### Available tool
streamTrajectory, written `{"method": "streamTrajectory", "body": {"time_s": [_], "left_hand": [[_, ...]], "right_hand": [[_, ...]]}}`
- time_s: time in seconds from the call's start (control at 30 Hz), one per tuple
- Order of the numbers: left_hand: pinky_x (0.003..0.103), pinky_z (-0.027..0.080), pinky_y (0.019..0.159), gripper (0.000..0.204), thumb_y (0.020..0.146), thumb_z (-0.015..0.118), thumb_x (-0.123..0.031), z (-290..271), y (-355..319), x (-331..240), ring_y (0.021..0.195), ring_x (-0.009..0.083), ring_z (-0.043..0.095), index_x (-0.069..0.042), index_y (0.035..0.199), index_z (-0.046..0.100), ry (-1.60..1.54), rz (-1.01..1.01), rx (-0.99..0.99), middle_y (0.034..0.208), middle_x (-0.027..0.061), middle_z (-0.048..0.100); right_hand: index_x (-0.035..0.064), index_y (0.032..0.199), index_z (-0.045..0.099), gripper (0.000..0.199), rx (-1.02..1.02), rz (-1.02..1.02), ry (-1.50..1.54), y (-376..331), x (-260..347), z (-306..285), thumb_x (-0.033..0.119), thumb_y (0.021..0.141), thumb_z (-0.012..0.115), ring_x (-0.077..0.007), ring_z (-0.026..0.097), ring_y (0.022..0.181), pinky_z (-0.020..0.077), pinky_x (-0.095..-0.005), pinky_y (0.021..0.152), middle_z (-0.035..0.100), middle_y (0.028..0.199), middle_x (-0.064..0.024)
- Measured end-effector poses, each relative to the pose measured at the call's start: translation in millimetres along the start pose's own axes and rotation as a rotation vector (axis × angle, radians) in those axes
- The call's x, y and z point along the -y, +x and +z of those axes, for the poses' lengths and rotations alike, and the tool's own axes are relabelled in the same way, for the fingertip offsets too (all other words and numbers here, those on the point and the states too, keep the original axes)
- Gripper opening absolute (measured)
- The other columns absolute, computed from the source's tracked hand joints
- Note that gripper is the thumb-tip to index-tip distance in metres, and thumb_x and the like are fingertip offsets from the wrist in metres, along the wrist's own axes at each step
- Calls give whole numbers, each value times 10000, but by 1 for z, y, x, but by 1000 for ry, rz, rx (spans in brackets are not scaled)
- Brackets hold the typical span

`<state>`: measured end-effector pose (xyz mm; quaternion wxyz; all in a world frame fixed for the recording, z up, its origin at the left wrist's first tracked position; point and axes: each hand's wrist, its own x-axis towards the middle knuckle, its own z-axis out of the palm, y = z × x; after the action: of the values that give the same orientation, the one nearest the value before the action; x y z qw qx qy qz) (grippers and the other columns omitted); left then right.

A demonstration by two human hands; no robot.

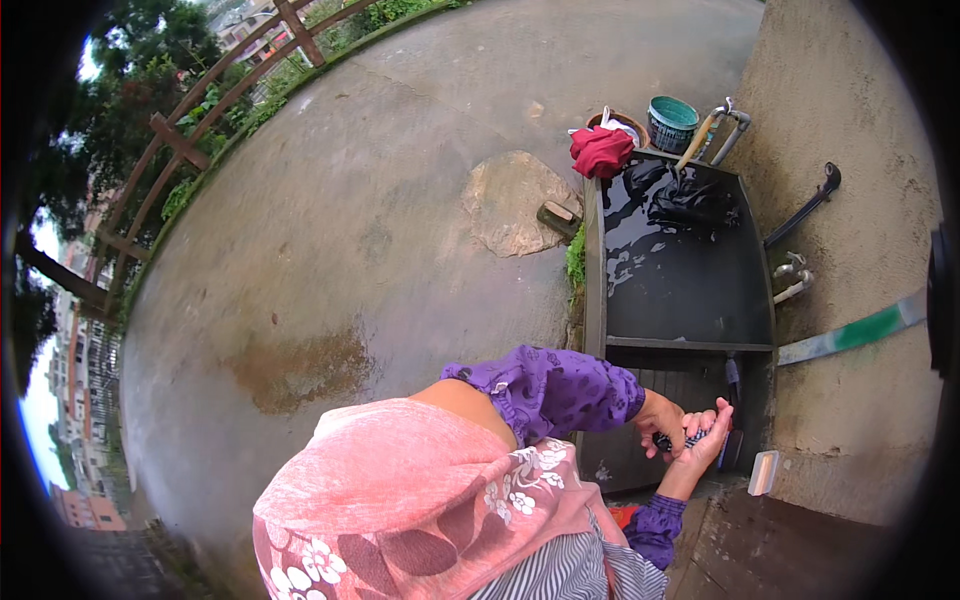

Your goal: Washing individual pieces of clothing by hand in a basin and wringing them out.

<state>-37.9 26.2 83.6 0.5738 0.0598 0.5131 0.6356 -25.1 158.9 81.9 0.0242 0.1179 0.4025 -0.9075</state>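
Note:
My left hand (662, 415), coming out of a purple patterned sleeve, is closed on a small dark and white striped piece that looks like cloth (694, 438). My right hand (704, 445) lies palm up beneath it, fingers partly curled, and supports the same piece. Most of the piece is hidden between the hands, so its kind is unclear. Both hands are above the near compartment of a dark stone sink (640, 480). A long slim thing with a purplish handle (733, 372) leans at that compartment's right side.
The far basin (690, 345) holds water and black cloth (695, 200). Beyond stand a red cloth (602, 152), a teal bucket (672, 124) and a tap with a yellowish hose (698, 140). A white block-like thing (763, 472) sits by the right wall. A shoe-like dark thing (559, 218) lies beside a flat stone (510, 200).

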Motion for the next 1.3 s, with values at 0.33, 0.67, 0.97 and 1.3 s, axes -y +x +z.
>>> {"method": "streamTrajectory", "body": {"time_s": [0.33, 0.67, 0.97, 1.3], "left_hand": [[206, 361, 402, 158, 679, 715, -109, 20, 30, 4, 499, 76, 496, -81, 755, 580, 325, 18, -99, 626, -17, 538], [433, 462, 795, 406, 763, 657, -285, 29, 95, 71, 942, 387, 602, 6, 1028, 555, 1056, 147, -544, 953, 233, 635], [261, 458, 403, 380, 773, 714, -130, 80, 112, 37, 539, 205, 617, -24, 998, 426, 10, 33, -65, 781, 120, 603], [294, 472, 664, 153, 718, 632, -35, -168, 93, -34, 684, 144, 552, -34, 832, 530, 459, 599, -958, 706, 35, 555]], "right_hand": [[-2, 953, 547, 254, -9, -80, -250, -22, 28, 4, 231, 962, 446, -58, 307, 342, 295, -220, 344, 318, 478, 30], [13, 816, 541, 207, -562, -345, 9, -26, -29, -68, 185, 908, 471, -97, 385, 341, 306, -266, 321, 449, 492, -29], [32, 936, 610, 207, -1056, -539, -459, -117, 8, -187, 188, 922, 474, -112, 550, 615, 442, -250, 592, 607, 725, -40], [10, 960, 613, 282, -1201, -135, -741, -145, -28, -326, 260, 885, 507, -135, 563, 729, 462, -282, 627, 608, 846, -45]]}}
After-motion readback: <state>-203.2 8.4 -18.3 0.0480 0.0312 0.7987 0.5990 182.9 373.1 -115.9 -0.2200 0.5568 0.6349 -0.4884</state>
